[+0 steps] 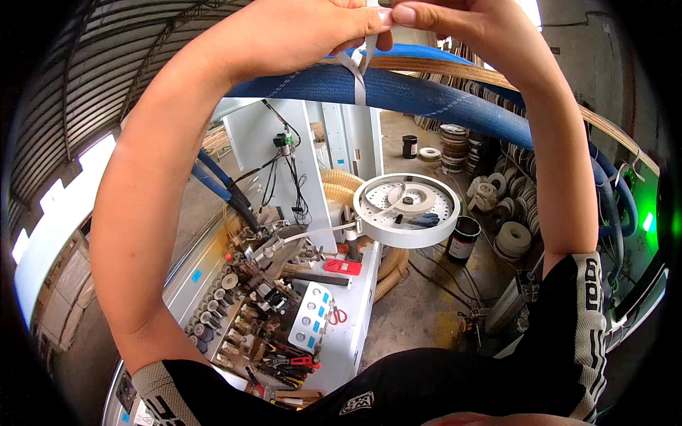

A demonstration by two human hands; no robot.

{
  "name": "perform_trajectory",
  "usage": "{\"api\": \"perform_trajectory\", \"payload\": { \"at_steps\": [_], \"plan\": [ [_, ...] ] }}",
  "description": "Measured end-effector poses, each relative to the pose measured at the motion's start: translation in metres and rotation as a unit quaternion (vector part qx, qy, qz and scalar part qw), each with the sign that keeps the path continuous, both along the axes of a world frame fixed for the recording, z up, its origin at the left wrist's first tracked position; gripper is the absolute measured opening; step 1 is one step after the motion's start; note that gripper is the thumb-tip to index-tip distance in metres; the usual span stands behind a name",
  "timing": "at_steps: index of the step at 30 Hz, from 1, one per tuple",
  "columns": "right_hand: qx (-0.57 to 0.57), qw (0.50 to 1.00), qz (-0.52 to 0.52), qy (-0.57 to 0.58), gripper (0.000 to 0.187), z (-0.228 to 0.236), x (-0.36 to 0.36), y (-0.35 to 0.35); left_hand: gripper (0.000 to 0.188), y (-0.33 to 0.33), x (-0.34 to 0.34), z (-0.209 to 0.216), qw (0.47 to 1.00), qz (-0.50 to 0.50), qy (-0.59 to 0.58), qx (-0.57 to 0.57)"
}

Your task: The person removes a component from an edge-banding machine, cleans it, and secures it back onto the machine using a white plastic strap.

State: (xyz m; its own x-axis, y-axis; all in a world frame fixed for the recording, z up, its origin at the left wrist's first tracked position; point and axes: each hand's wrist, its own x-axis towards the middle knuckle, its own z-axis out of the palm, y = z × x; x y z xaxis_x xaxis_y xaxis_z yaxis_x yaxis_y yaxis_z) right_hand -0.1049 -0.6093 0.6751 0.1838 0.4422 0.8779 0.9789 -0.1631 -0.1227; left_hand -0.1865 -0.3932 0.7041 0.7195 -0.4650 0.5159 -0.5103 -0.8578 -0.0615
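Both of my arms reach up to the top of the picture, where my hands meet above a thick blue hose. A white strap loops around the hose and crosses over itself on the way up to my fingers. My left hand is closed in a pinch on the strap. Thumb to thumb with it, my right hand is also closed, pinching the strap at the same spot. The picture's upper edge cuts off part of both hands. Behind the hose runs a long wooden strip.
Below hangs a round white tray holding a tape roll. A machine bed with a button panel, red scissors and pliers lies lower left. Black buckets and stacked rolls stand on the floor at right.
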Motion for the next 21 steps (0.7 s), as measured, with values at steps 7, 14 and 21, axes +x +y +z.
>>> {"api": "perform_trajectory", "payload": {
  "at_steps": [7, 14, 21],
  "plan": [
    [-0.089, 0.972, 0.008, 0.219, 0.025, -0.005, -0.009, 0.008, 0.024, -0.003, -0.004, 0.000, 0.993, -0.051, -0.012, -0.108],
    [-0.013, 0.978, -0.015, 0.206, 0.026, -0.015, -0.016, 0.031, 0.021, 0.011, 0.001, -0.002, 0.985, -0.124, -0.026, -0.121],
    [0.073, 0.972, -0.163, -0.150, 0.027, -0.022, 0.011, 0.048, 0.017, 0.018, 0.010, -0.021, 0.925, -0.194, -0.323, 0.054]
  ]
}}
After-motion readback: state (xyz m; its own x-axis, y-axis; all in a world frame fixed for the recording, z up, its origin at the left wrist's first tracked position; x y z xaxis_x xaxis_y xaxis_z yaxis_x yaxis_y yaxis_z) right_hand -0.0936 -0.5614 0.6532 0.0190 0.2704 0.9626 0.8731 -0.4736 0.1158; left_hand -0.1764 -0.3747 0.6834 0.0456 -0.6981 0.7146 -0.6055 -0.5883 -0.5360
